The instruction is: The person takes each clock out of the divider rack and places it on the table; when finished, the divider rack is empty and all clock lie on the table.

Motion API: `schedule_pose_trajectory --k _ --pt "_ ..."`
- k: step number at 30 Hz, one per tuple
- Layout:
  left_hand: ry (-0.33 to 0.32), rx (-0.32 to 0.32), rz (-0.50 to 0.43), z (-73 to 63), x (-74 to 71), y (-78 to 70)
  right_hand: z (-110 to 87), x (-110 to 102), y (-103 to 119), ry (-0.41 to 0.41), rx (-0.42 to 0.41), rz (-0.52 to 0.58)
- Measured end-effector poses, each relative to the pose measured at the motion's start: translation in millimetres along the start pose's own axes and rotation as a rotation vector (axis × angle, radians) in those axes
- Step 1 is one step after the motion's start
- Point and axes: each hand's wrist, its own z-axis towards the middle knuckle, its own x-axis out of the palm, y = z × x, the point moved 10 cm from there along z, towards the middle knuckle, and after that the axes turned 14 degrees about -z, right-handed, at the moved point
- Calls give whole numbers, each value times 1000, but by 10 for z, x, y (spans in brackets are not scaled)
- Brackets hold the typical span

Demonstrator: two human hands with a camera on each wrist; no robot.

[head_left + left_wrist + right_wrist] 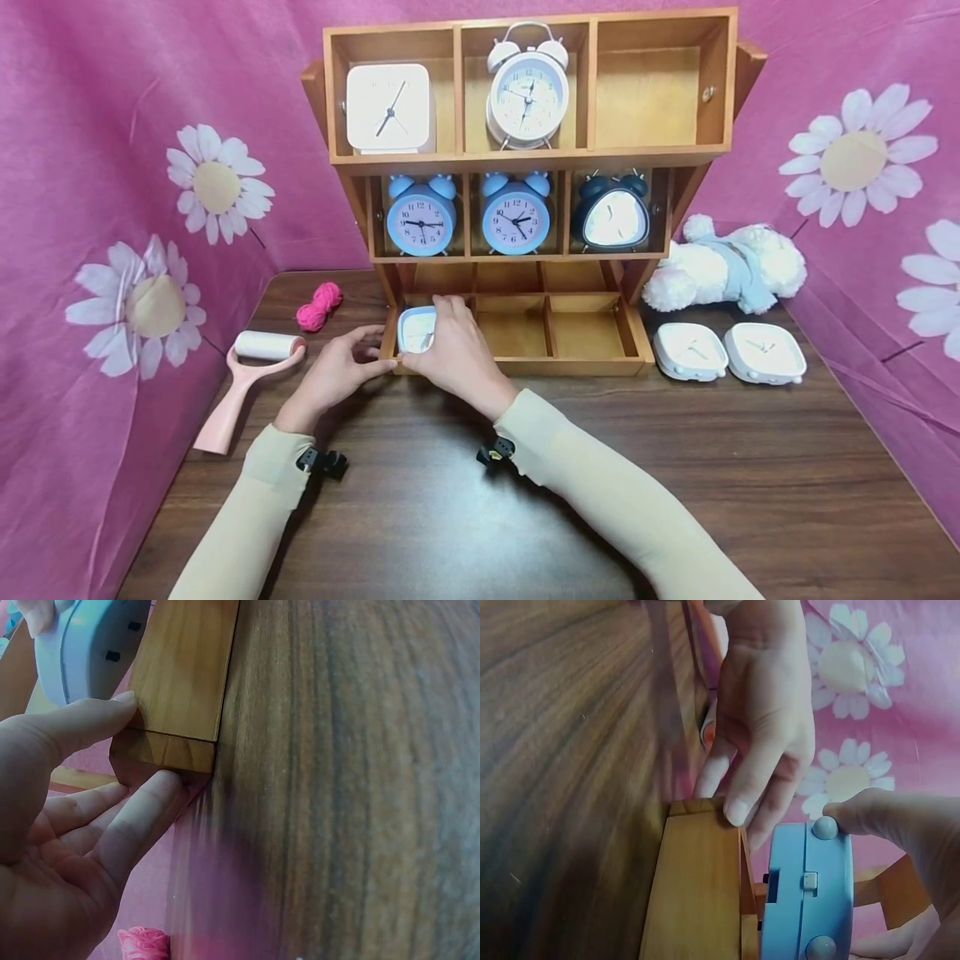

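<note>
My right hand (461,350) holds a light blue, rounded-square alarm clock (415,327) at the bottom-left compartment of a wooden display shelf (487,367). In the right wrist view the thumb lies by one round foot of the clock (787,859), whose side shows a small white switch. My left hand (339,371) grips the lower left front corner of the shelf. Seen from the left wrist, its thumb rests on the front board (180,675) while the fingers reach round the end. Part of the clock's face is hidden behind the right hand.
Higher tiers hold a white square clock (388,108), a white twin-bell clock (527,96), two blue twin-bell clocks (422,221) and a dark one (611,217). Two white clocks (690,352) and a plush toy (723,267) lie right; a lint roller (240,383) and pink yarn (318,307) left.
</note>
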Motion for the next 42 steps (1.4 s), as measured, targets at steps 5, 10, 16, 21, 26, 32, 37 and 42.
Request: schedule_pose_trajectory --k 5,10,16,21,26,32,37,42 --pt "4 -3 5 -3 -1 1 -102 12 36 -5 -15 8" --pt "8 2 -7 -16 0 -14 -204 39 80 -2 -34 25" --pt "7 0 -16 -20 1 -20 -284 87 92 21 -25 44" --pt "15 -6 -28 -28 15 -24 -357 96 104 28 -20 29" --pt "17 -13 -33 -24 7 -12 -458 84 145 26 -37 30" --pt "15 -5 -23 -13 -11 8 -574 87 175 35 -30 46" --pt "16 -1 -13 -16 -2 9 -658 138 164 53 -27 28" --pt "7 3 6 -13 13 -2 -712 165 113 32 -32 17"
